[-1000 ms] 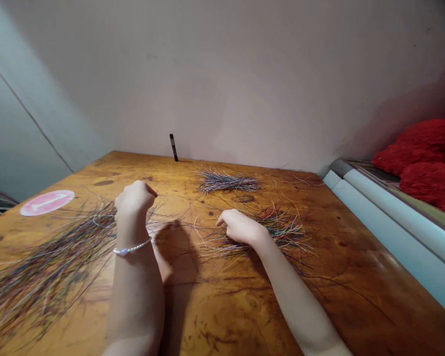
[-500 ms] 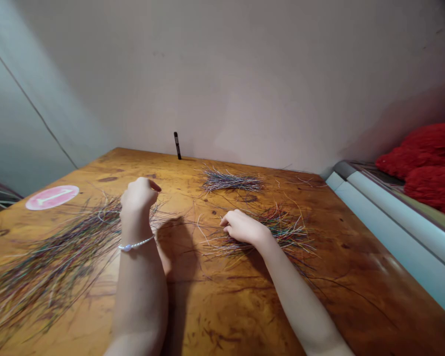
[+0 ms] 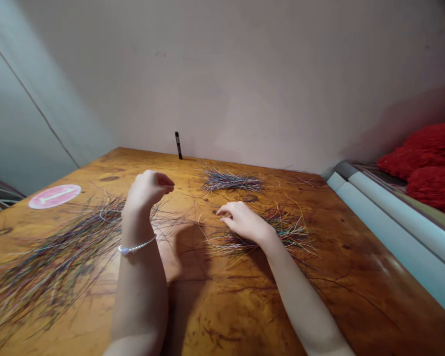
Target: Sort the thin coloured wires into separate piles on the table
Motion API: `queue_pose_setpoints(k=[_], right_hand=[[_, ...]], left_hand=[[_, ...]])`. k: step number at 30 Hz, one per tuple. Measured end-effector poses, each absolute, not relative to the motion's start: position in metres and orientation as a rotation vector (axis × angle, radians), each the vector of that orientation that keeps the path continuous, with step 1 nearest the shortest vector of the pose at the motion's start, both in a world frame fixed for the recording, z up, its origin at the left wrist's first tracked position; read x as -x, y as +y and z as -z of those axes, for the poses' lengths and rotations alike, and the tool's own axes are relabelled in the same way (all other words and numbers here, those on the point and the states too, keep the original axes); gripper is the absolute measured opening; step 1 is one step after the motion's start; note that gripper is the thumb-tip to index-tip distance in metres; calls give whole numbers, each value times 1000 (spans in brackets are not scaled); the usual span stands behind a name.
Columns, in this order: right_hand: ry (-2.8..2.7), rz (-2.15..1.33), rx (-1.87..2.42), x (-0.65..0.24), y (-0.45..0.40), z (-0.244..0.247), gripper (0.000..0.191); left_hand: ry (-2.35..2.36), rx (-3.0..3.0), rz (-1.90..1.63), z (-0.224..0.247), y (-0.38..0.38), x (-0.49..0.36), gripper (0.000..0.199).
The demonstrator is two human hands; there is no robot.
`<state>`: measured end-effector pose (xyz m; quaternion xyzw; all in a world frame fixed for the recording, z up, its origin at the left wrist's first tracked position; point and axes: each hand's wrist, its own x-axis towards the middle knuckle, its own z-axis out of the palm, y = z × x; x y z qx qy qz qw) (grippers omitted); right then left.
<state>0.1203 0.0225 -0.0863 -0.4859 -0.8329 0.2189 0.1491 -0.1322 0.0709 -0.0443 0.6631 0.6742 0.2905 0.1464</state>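
Observation:
My left hand (image 3: 148, 190), with a beaded bracelet (image 3: 137, 247) at the wrist, is raised above the inner end of a long spread of coloured wires (image 3: 63, 252). Its fingers are pinched together; whatever they hold is too small to make out. Over a shorter heap of coloured wires (image 3: 287, 230) hovers my right hand (image 3: 243, 220), thumb and fingers slightly apart, with nothing visible between them. A third bundle of thin, mostly dark and white wires (image 3: 232, 180) lies farther back, beyond my right hand.
A black marker (image 3: 178, 145) stands upright near the wall. On the left of the wooden table (image 3: 222, 306) is a pink oval (image 3: 55, 196) with a white mark. Along the right edge runs a pale blue and grey object (image 3: 396, 232), with red fluffy material (image 3: 430, 158) beyond.
My left hand has moved up and to the right, its fingers now pointing right. My right hand has lifted slightly, and its thumb and fingers have parted.

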Motion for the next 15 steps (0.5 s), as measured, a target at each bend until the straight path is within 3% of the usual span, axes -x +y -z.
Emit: queue_pose_setpoints(k=[8,13,15], right_hand=[[-1997,-463,1108,-120,14,61,20],[-1656,-544,981,-121,6,53,34],[-1549,-583,940,-122,3,51,27]], left_hand=[[1385,-2064,-882,16,47,78,15],[1119,-2093,-912,8,34,53,10],[1069,-2113,-906,7,29,47,9]])
